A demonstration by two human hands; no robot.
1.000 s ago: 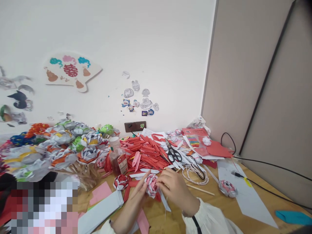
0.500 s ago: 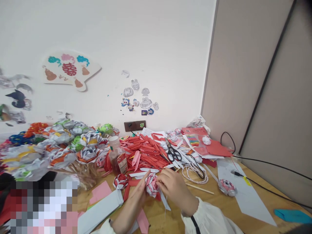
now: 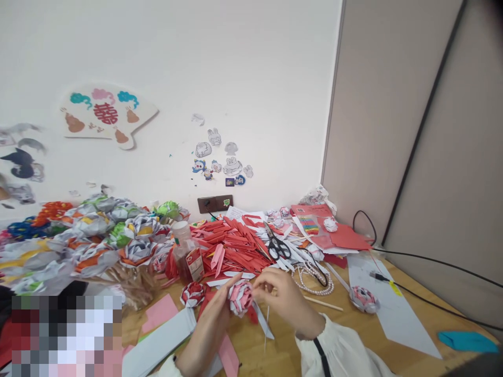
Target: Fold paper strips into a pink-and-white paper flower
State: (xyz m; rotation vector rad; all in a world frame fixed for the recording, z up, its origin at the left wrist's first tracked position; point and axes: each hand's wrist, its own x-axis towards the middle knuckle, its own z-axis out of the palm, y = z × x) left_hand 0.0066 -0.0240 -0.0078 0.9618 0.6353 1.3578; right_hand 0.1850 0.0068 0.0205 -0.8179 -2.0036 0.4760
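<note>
A pink and white paper flower [image 3: 240, 297] stands in front of me, cradled on its left by my left hand [image 3: 212, 319], whose fingers reach up along its side. My right hand [image 3: 280, 297] is closed in a pinch at the flower's right edge, fingertips at the petals. A thin pale strand [image 3: 266, 330] hangs below my right hand, beside a white folded paper strip [image 3: 262, 320]. Left of my hands lies a red and white paper flower [image 3: 193, 294].
Behind my hands is a heap of red folded strips [image 3: 231, 243], with black scissors [image 3: 279, 246] and a pearl string [image 3: 314, 278]. A jar [image 3: 184, 256] and many paper flowers [image 3: 137, 230] stand left. Right are another paper flower [image 3: 363, 298] and a cable [image 3: 424, 296].
The paper flower has turned a little and shifted slightly left in my left hand. My right fingertips have drawn slightly back toward its right edge. The whole view has shifted slightly.
</note>
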